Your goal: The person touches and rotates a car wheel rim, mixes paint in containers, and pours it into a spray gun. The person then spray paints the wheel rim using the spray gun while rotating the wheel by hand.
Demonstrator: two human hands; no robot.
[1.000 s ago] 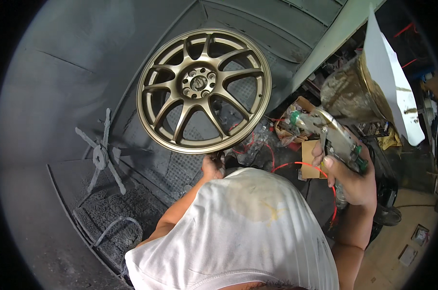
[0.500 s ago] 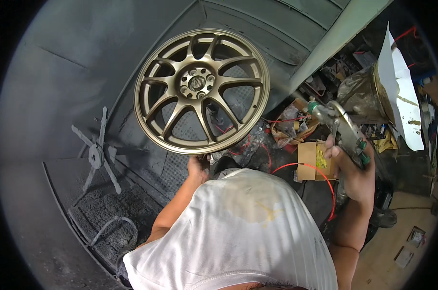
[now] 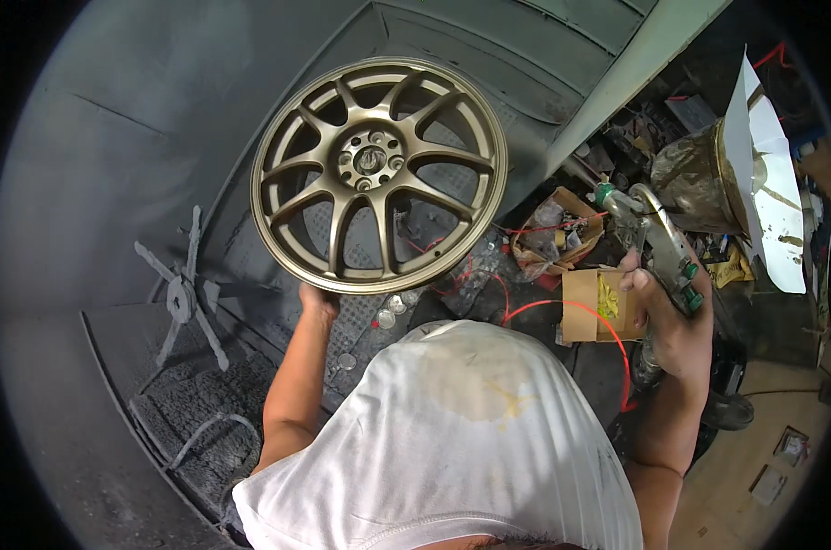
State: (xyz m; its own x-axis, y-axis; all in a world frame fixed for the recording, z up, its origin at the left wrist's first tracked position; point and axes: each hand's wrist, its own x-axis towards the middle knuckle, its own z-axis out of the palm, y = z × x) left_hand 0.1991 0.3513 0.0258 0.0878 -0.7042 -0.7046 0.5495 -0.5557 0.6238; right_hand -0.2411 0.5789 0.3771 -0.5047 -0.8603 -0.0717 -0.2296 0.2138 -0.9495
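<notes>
A bronze multi-spoke wheel rim (image 3: pixel 426 151) fills the upper middle, its face turned up towards me. At its lower left edge is my left hand (image 3: pixel 317 302), gripping the rim from beneath; the fingers are hidden behind the edge. My right hand (image 3: pixel 667 316), right of the rim, is wrapped round a metal spray gun (image 3: pixel 661 240) with green fittings. The gun is held up, apart from the rim. What the rim rests on is hidden.
A grey star-shaped stand (image 3: pixel 182 302) is at the left against the grey wall. A red hose (image 3: pixel 608 323) curves below an opened cardboard box (image 3: pixel 580 307). Cluttered shelving and a bucket (image 3: pixel 695 183) with a white sheet are at right. Small clear discs (image 3: pixel 386 318) lie below the rim.
The wheel rim has turned clockwise by part of a turn. My left hand has moved left along its lower edge. The right hand with the spray gun has barely moved.
</notes>
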